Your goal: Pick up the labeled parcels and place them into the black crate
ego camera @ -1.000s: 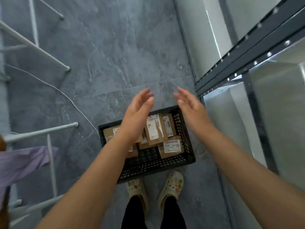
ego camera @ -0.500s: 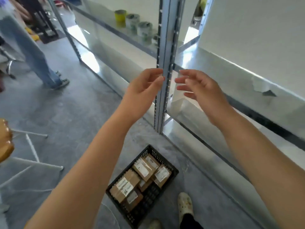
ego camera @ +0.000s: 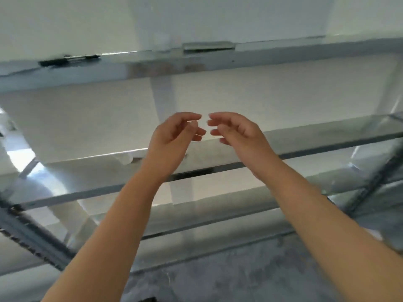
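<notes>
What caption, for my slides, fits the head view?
Left hand and right hand, empty, loosely curled, before metal shelving.

The single view comes from the person's head. It faces forward to a metal shelving rack (ego camera: 327,134) standing close, tilted a little down, so grey floor (ego camera: 239,280) shows at the bottom. The left hand (ego camera: 174,136) and right hand (ego camera: 237,131) sit in the centre.

shelving (ego camera: 218,59): glossy grey metal | floor (ego camera: 239,275): grey mottled stone-look, smooth | wall (ego camera: 87,22): matt white
</notes>
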The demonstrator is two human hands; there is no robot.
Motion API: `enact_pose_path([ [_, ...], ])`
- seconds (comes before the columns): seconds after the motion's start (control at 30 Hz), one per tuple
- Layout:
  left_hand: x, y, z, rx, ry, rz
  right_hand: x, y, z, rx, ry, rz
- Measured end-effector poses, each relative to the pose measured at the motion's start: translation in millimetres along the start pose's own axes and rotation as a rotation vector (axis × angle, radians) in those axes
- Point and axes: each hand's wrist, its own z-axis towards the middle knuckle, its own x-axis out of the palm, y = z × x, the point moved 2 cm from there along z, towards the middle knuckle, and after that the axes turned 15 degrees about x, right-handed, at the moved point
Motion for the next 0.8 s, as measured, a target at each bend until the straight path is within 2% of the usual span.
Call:
enact_pose_path([
  [0.13,113,-23,35,0.097,0.124,-0.083,-108,-7,-21,-0.027,-0.187,0.021],
  [0.43,344,-71,82,0.139,0.303,-0.317,-331,-34,-75,-0.016,-0.56,0.005],
  [0.7,473,-98,89,0.005,0.474,-0.566,-446,-62,-125,0.048,-0.796,0.062],
  [0.8,516,-101,96,0.026,0.573,-0.616,-473,-76,-136,0.073,-0.889,0.082],
])
